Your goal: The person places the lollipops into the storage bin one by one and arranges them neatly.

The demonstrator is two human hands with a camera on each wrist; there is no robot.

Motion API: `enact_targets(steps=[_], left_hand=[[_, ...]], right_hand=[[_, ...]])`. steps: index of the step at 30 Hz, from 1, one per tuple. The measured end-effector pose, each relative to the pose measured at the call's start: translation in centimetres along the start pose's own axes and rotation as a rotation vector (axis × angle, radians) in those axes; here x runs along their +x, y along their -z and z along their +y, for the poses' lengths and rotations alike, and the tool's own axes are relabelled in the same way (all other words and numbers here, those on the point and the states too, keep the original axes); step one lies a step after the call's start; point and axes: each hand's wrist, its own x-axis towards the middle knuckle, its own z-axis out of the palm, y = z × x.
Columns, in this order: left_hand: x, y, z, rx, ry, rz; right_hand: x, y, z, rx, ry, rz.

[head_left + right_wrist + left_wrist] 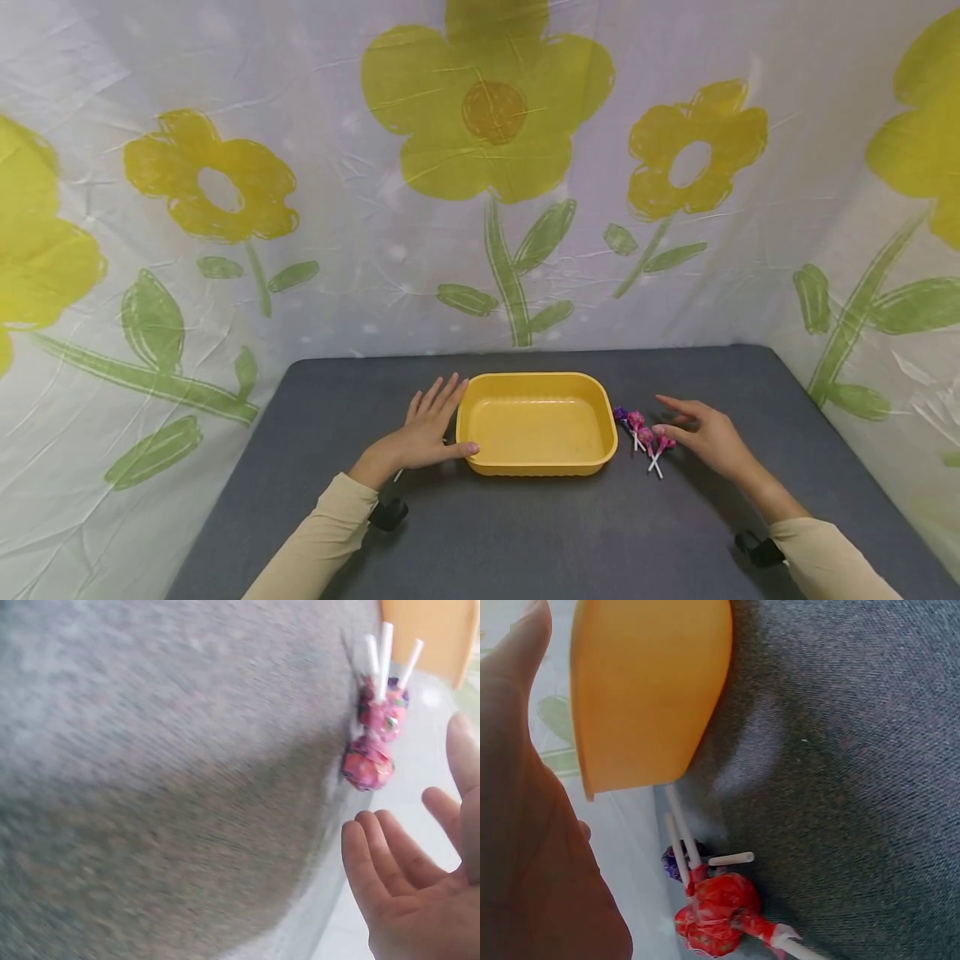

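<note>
In the head view a yellow rectangular tray [536,427] rests on the dark table. My left hand [423,432] is at its left end, fingers straight and spread, thumb over the rim. Below that hand, the left wrist view shows red-wrapped lollipops [718,904] and a purple one [672,862] beside the tray; the hand mostly hides them in the head view. Right of the tray lie several pink lollipops [646,435] and a purple one [619,413], white sticks towards me. My right hand [708,435] hovers just right of them with fingers apart, holding nothing.
Dark grey cloth covers the table [525,533]. Behind it and along both sides hangs a pale curtain [360,275] printed with yellow flowers. Each wrist carries a black camera, the left one [388,514] beside the sleeve cuff.
</note>
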Motion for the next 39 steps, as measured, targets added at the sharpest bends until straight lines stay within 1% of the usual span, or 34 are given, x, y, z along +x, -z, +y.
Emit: enact_targets(steps=[4, 7, 14, 17, 20, 23, 29, 39], left_hand=[[0.2, -0.3, 0.0, 0.006, 0.014, 0.000], [0.4, -0.6, 0.0, 0.002, 0.021, 0.002], [0.3, -0.7, 0.2, -0.022, 0.041, -0.022], [0.4, -0.8, 0.2, -0.024, 0.046, -0.020], [0.5, -0.8, 0.4, -0.029, 0.058, -0.019], [0.5, -0.8, 0.7, -0.054, 0.074, -0.026], [0.5, -0.9, 1.0, -0.046, 0.094, -0.042], [0.4, -0.8, 1.3, -0.061, 0.084, -0.034]], right_hand=[[-0.1, -0.5, 0.3, -0.024, -0.006, 0.019], [-0.2, -0.7, 0.3, -0.031, -0.023, 0.013], [-0.2, -1.2, 0.8, -0.065, -0.053, 0.015], [-0.4, -1.2, 0.9, -0.066, -0.064, 0.011], [-0.5, -1.3, 0.8, -0.055, -0.063, 0.019], [-0.6, -1.3, 0.7, -0.055, -0.051, 0.036], [-0.4, -1.4, 0.7, -0.070, -0.059, 0.050], [-0.4, -1.3, 0.5, -0.079, -0.070, 0.036]])
